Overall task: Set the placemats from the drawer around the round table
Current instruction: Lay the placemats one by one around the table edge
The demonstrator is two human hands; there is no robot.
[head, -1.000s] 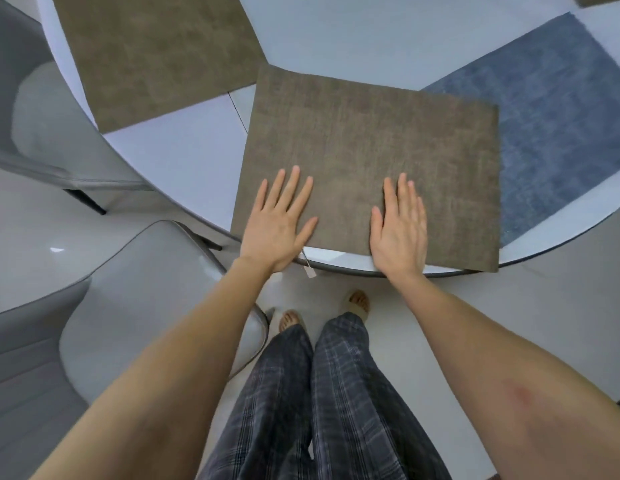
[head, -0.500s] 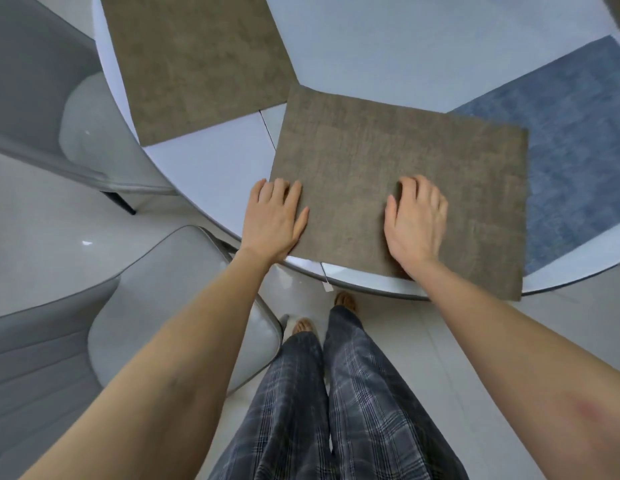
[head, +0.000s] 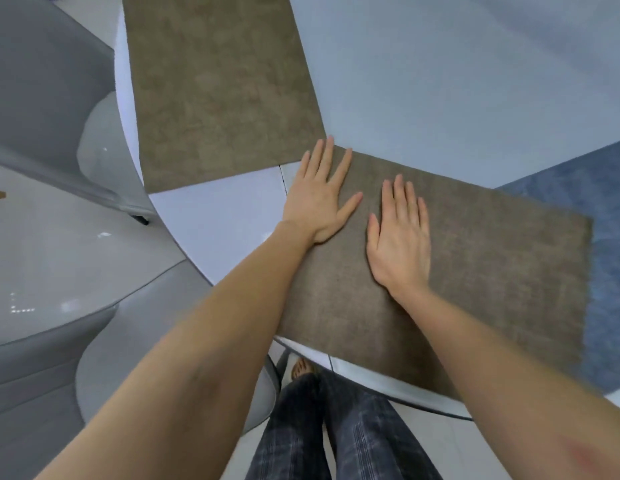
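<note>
A brown placemat [head: 492,271] lies on the white round table [head: 440,81] near its front edge, with its near edge overhanging the rim a little. My left hand [head: 319,195] rests flat on its far left corner, fingers spread, partly on the bare tabletop. Flat on the mat just to the right lies my right hand [head: 402,237], fingers together and extended. A second brown placemat [head: 218,84] lies at the table's left side, its corner almost meeting the first. A blue placemat [head: 599,254] lies to the right, partly under the brown one's edge.
Two grey chairs stand to the left: one [head: 41,98] at the far left by the second brown mat, another [head: 76,341] close beside my left arm. My legs and feet [head: 322,427] stand on the pale floor under the table rim.
Both hands have slid forward over the brown placemat toward its far left corner and lie flatter. The view has moved closer over the table.
</note>
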